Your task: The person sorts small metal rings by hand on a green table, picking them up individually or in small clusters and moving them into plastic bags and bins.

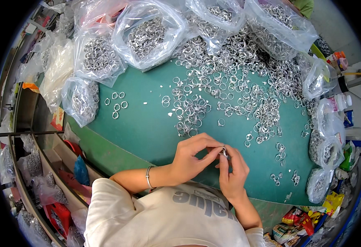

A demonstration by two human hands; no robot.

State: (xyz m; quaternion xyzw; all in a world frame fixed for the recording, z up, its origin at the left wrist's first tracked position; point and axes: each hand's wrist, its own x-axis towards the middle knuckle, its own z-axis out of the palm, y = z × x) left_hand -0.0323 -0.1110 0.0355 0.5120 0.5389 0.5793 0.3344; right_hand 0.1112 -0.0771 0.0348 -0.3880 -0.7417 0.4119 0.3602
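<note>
A silvery metal ring (224, 152) is pinched between the fingertips of my left hand (192, 158) and my right hand (234, 173), low over the near edge of the green table (139, 127). Both hands are closed, and the fingers partly cover the ring. Just beyond my left hand lies a small heap of similar rings (190, 113). Farther right, another heap (267, 119) runs back into a large mound of rings (246, 53). Several rings (116, 107) lie apart at the left.
Clear plastic bags of rings, such as the open one (147, 37) at the back, line the far side. More bags (318, 185) stand along the right edge. Shelves with bagged parts (34, 164) are at my left. Colourful packets (300, 220) lie at lower right.
</note>
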